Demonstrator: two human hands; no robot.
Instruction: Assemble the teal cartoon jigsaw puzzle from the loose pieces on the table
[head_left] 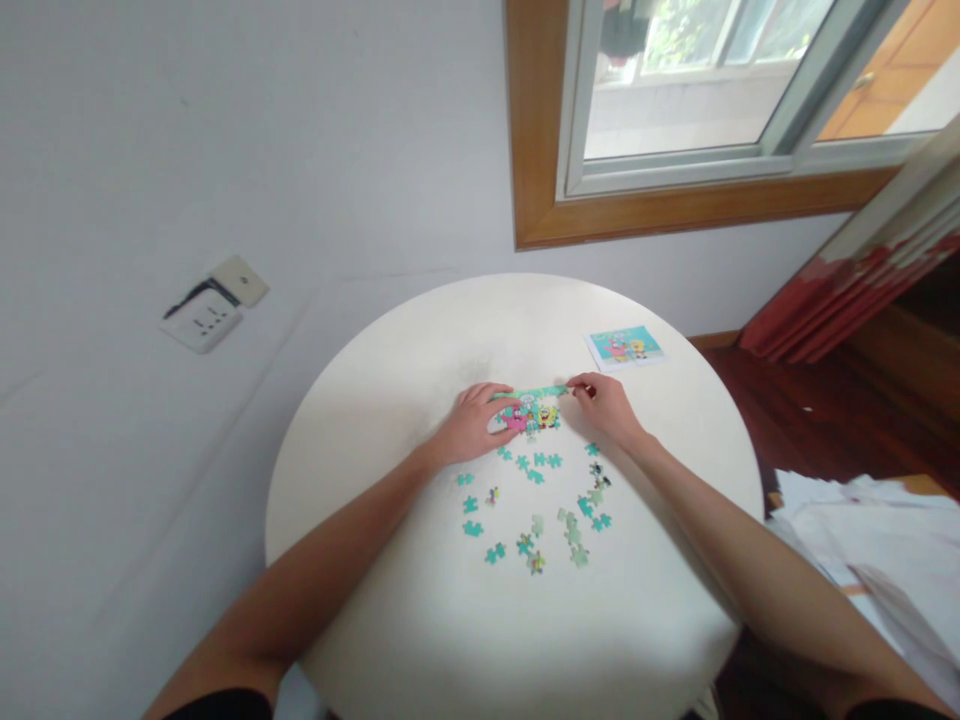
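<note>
A partly joined jigsaw puzzle with a pink figure and a yellow figure lies on the white round table. My left hand rests at its left side, fingers spread over the left edge. At the upper right corner of the puzzle, my right hand has thumb and forefinger pinched together; what sits between them is too small to make out. Loose teal puzzle pieces lie just below the joined part. More loose pieces, pale green ones among them, are scattered nearer to me.
A picture card with the same figures lies at the back right of the table. White papers are stacked to the right, beyond the table edge. A wall with a power socket stands at the left, and a window is behind.
</note>
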